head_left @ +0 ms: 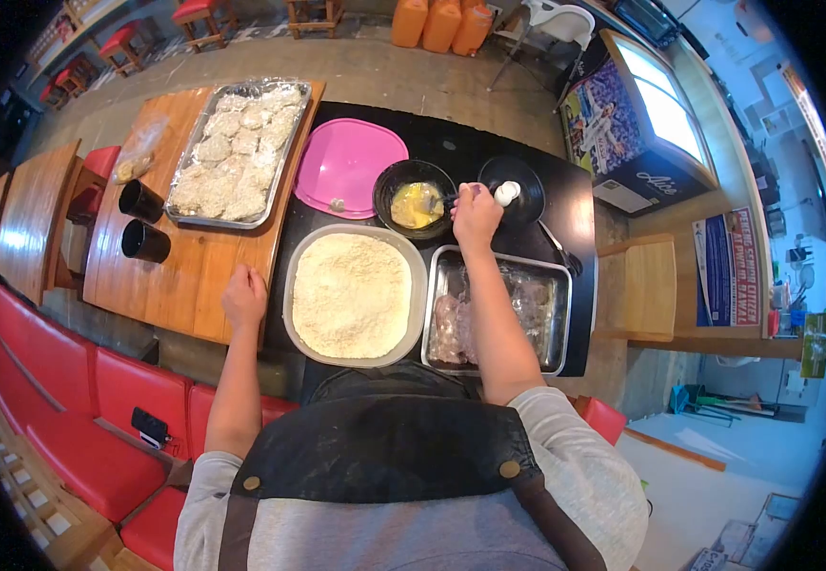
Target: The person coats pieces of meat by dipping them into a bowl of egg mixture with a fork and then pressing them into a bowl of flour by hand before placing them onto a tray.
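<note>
My right hand is closed at the right rim of a black bowl that holds yellow beaten egg with a pale piece in it. It seems to grip a thin utensil reaching into the egg; its kind is hard to make out. My left hand is curled into a fist by the wooden table's edge, with nothing visible in it. Between my hands stands a tub of pale breadcrumbs. Under my right forearm lies a metal tray with raw, pinkish meat.
A tray of breaded pieces rests on the wooden table, beside two black cups and a plastic bag. A pink lid lies behind the tub. Right of the bowl are a black plate with eggs and dark-handled tongs.
</note>
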`<state>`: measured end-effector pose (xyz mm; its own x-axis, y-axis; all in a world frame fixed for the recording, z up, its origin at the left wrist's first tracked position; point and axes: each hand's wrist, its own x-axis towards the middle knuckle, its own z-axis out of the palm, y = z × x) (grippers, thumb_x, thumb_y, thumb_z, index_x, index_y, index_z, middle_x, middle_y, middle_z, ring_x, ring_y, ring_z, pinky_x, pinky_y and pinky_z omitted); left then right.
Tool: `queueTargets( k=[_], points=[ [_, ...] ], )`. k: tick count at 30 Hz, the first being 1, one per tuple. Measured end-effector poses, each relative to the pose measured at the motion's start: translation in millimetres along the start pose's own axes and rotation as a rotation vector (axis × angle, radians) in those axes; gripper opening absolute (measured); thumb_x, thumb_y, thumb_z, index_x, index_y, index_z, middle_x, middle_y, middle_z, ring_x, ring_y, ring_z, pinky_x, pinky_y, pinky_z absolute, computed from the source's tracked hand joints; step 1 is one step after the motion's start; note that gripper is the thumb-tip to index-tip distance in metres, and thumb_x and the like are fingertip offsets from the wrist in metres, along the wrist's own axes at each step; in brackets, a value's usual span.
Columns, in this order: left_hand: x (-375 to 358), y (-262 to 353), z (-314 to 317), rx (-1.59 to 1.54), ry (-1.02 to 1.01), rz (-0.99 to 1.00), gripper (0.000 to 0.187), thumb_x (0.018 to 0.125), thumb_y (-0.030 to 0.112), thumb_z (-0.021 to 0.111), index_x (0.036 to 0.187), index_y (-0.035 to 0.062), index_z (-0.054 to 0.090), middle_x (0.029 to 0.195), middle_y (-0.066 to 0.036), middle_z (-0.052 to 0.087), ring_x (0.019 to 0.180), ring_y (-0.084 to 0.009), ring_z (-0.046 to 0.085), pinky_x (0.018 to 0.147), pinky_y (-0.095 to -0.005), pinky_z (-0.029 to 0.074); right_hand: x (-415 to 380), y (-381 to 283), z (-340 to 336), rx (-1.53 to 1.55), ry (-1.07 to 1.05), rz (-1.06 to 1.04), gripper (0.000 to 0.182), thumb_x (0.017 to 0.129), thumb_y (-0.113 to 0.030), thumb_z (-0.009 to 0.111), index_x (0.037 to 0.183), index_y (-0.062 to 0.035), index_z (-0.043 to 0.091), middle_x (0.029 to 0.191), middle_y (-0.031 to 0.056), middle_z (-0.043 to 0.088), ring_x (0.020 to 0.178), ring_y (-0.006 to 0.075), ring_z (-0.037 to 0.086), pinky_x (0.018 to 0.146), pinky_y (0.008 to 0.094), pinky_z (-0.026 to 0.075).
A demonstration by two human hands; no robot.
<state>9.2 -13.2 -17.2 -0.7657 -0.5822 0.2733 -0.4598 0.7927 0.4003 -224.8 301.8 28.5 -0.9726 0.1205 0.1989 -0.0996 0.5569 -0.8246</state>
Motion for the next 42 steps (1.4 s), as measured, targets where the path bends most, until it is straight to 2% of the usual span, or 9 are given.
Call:
queueTargets(
  k=[4, 7, 17, 24, 29, 33, 36, 39, 42],
  points=[
    [0.4, 0.4, -0.3, -0.002, -0.004, -0.003, 0.019, 0.084, 0.023, 0.048, 0.074, 0.0068, 0.049, 0.065, -0.016, 0.056, 0.061, -0.0363, 0.056, 0.053, -0.046, 0.042, -2.9, -24.9, -19.2, -0.053, 0.142, -0.162, 0.02, 0.084, -0.016, 0.053, 0.079, 0.0029, 0.059, 0.062, 0.0168, 0.06, 0.058, 0.0309, 0.06, 0.057, 0.0376, 0.048],
    [0.9, 0.1, 1.5, -0.022, -0.011, 0.002, 0.018, 0.084, 0.022, 0.048, 0.075, 0.0067, 0.049, 0.066, -0.016, 0.056, 0.061, -0.0362, 0.056, 0.054, -0.046, 0.042, -10.4, -27.1, -15.5, 0.376, -0.096, 0.211, 0.019, 0.086, -0.015, 0.052, 0.082, 0.0028, 0.057, 0.057, 0.007, 0.058, 0.043, 0.011, 0.054, 0.04, 0.0253, 0.045],
    [0.4, 3.7, -3.1, -0.028, -0.021, -0.019, 0.019, 0.084, 0.022, 0.049, 0.074, 0.0063, 0.049, 0.065, -0.015, 0.055, 0.061, -0.035, 0.056, 0.053, -0.045, 0.041, -11.8, 5.0, -10.0, 0.431, 0.066, 0.369, 0.02, 0.086, -0.014, 0.053, 0.083, 0.0048, 0.056, 0.061, 0.0103, 0.059, 0.046, 0.0141, 0.057, 0.04, 0.0269, 0.048],
    [0.1, 2.1, -0.7, -0.008, -0.006, 0.01, 0.018, 0.084, 0.022, 0.048, 0.074, 0.0064, 0.05, 0.066, -0.015, 0.056, 0.061, -0.0349, 0.056, 0.053, -0.0446, 0.041, -16.2, -13.4, -17.7, 0.286, 0.073, 0.134, 0.018, 0.086, -0.015, 0.054, 0.082, 0.0028, 0.058, 0.058, 0.008, 0.058, 0.044, 0.0114, 0.056, 0.041, 0.0253, 0.047],
    [-0.6, 3.0, -4.0, -0.003, -0.022, -0.007, 0.019, 0.084, 0.021, 0.049, 0.074, 0.0061, 0.05, 0.066, -0.015, 0.056, 0.061, -0.0343, 0.056, 0.053, -0.0441, 0.042, -6.6, -22.5, -35.4, -0.119, 0.136, -0.253, 0.019, 0.084, -0.016, 0.05, 0.083, 0.001, 0.059, 0.074, 0.02, 0.06, 0.07, 0.0392, 0.057, 0.064, 0.0431, 0.046],
    [0.6, 3.0, -1.6, -0.025, -0.012, 0.0, 0.018, 0.084, 0.021, 0.049, 0.074, 0.0061, 0.05, 0.065, -0.015, 0.056, 0.061, -0.0341, 0.056, 0.053, -0.044, 0.042, -1.9, -19.2, -34.4, -0.183, 0.118, -0.323, 0.021, 0.084, -0.018, 0.051, 0.082, 0.0011, 0.059, 0.075, 0.0204, 0.06, 0.072, 0.0387, 0.057, 0.066, 0.0437, 0.045],
    [0.2, 3.4, -5.6, -0.004, -0.009, -0.012, 0.018, 0.084, 0.022, 0.049, 0.074, 0.0061, 0.05, 0.065, -0.015, 0.056, 0.061, -0.034, 0.056, 0.053, -0.0442, 0.042, 1.0, 4.3, -23.0, -0.192, 0.127, -0.156, 0.02, 0.084, -0.016, 0.051, 0.08, 0.0021, 0.058, 0.07, 0.0183, 0.061, 0.062, 0.0331, 0.06, 0.057, 0.0402, 0.048],
    [1.3, 1.4, -2.8, -0.008, -0.004, 0.002, 0.018, 0.084, 0.022, 0.049, 0.074, 0.0063, 0.05, 0.065, -0.015, 0.056, 0.061, -0.0343, 0.056, 0.054, -0.0446, 0.042, -1.9, 20.3, -16.3, 0.458, 0.236, 0.411, 0.018, 0.083, -0.011, 0.052, 0.078, 0.0048, 0.057, 0.06, 0.0115, 0.058, 0.042, 0.0156, 0.054, 0.037, 0.028, 0.047],
    [2.0, 0.5, -0.9, -0.012, -0.015, -0.01, 0.018, 0.084, 0.022, 0.05, 0.075, 0.0065, 0.051, 0.065, -0.015, 0.056, 0.06, -0.0349, 0.056, 0.054, -0.0449, 0.042, -12.5, 43.5, -5.3, 0.703, 0.257, 0.572, 0.016, 0.083, -0.011, 0.053, 0.081, 0.0044, 0.056, 0.059, 0.0119, 0.057, 0.043, 0.017, 0.055, 0.038, 0.0287, 0.048]
  ],
)
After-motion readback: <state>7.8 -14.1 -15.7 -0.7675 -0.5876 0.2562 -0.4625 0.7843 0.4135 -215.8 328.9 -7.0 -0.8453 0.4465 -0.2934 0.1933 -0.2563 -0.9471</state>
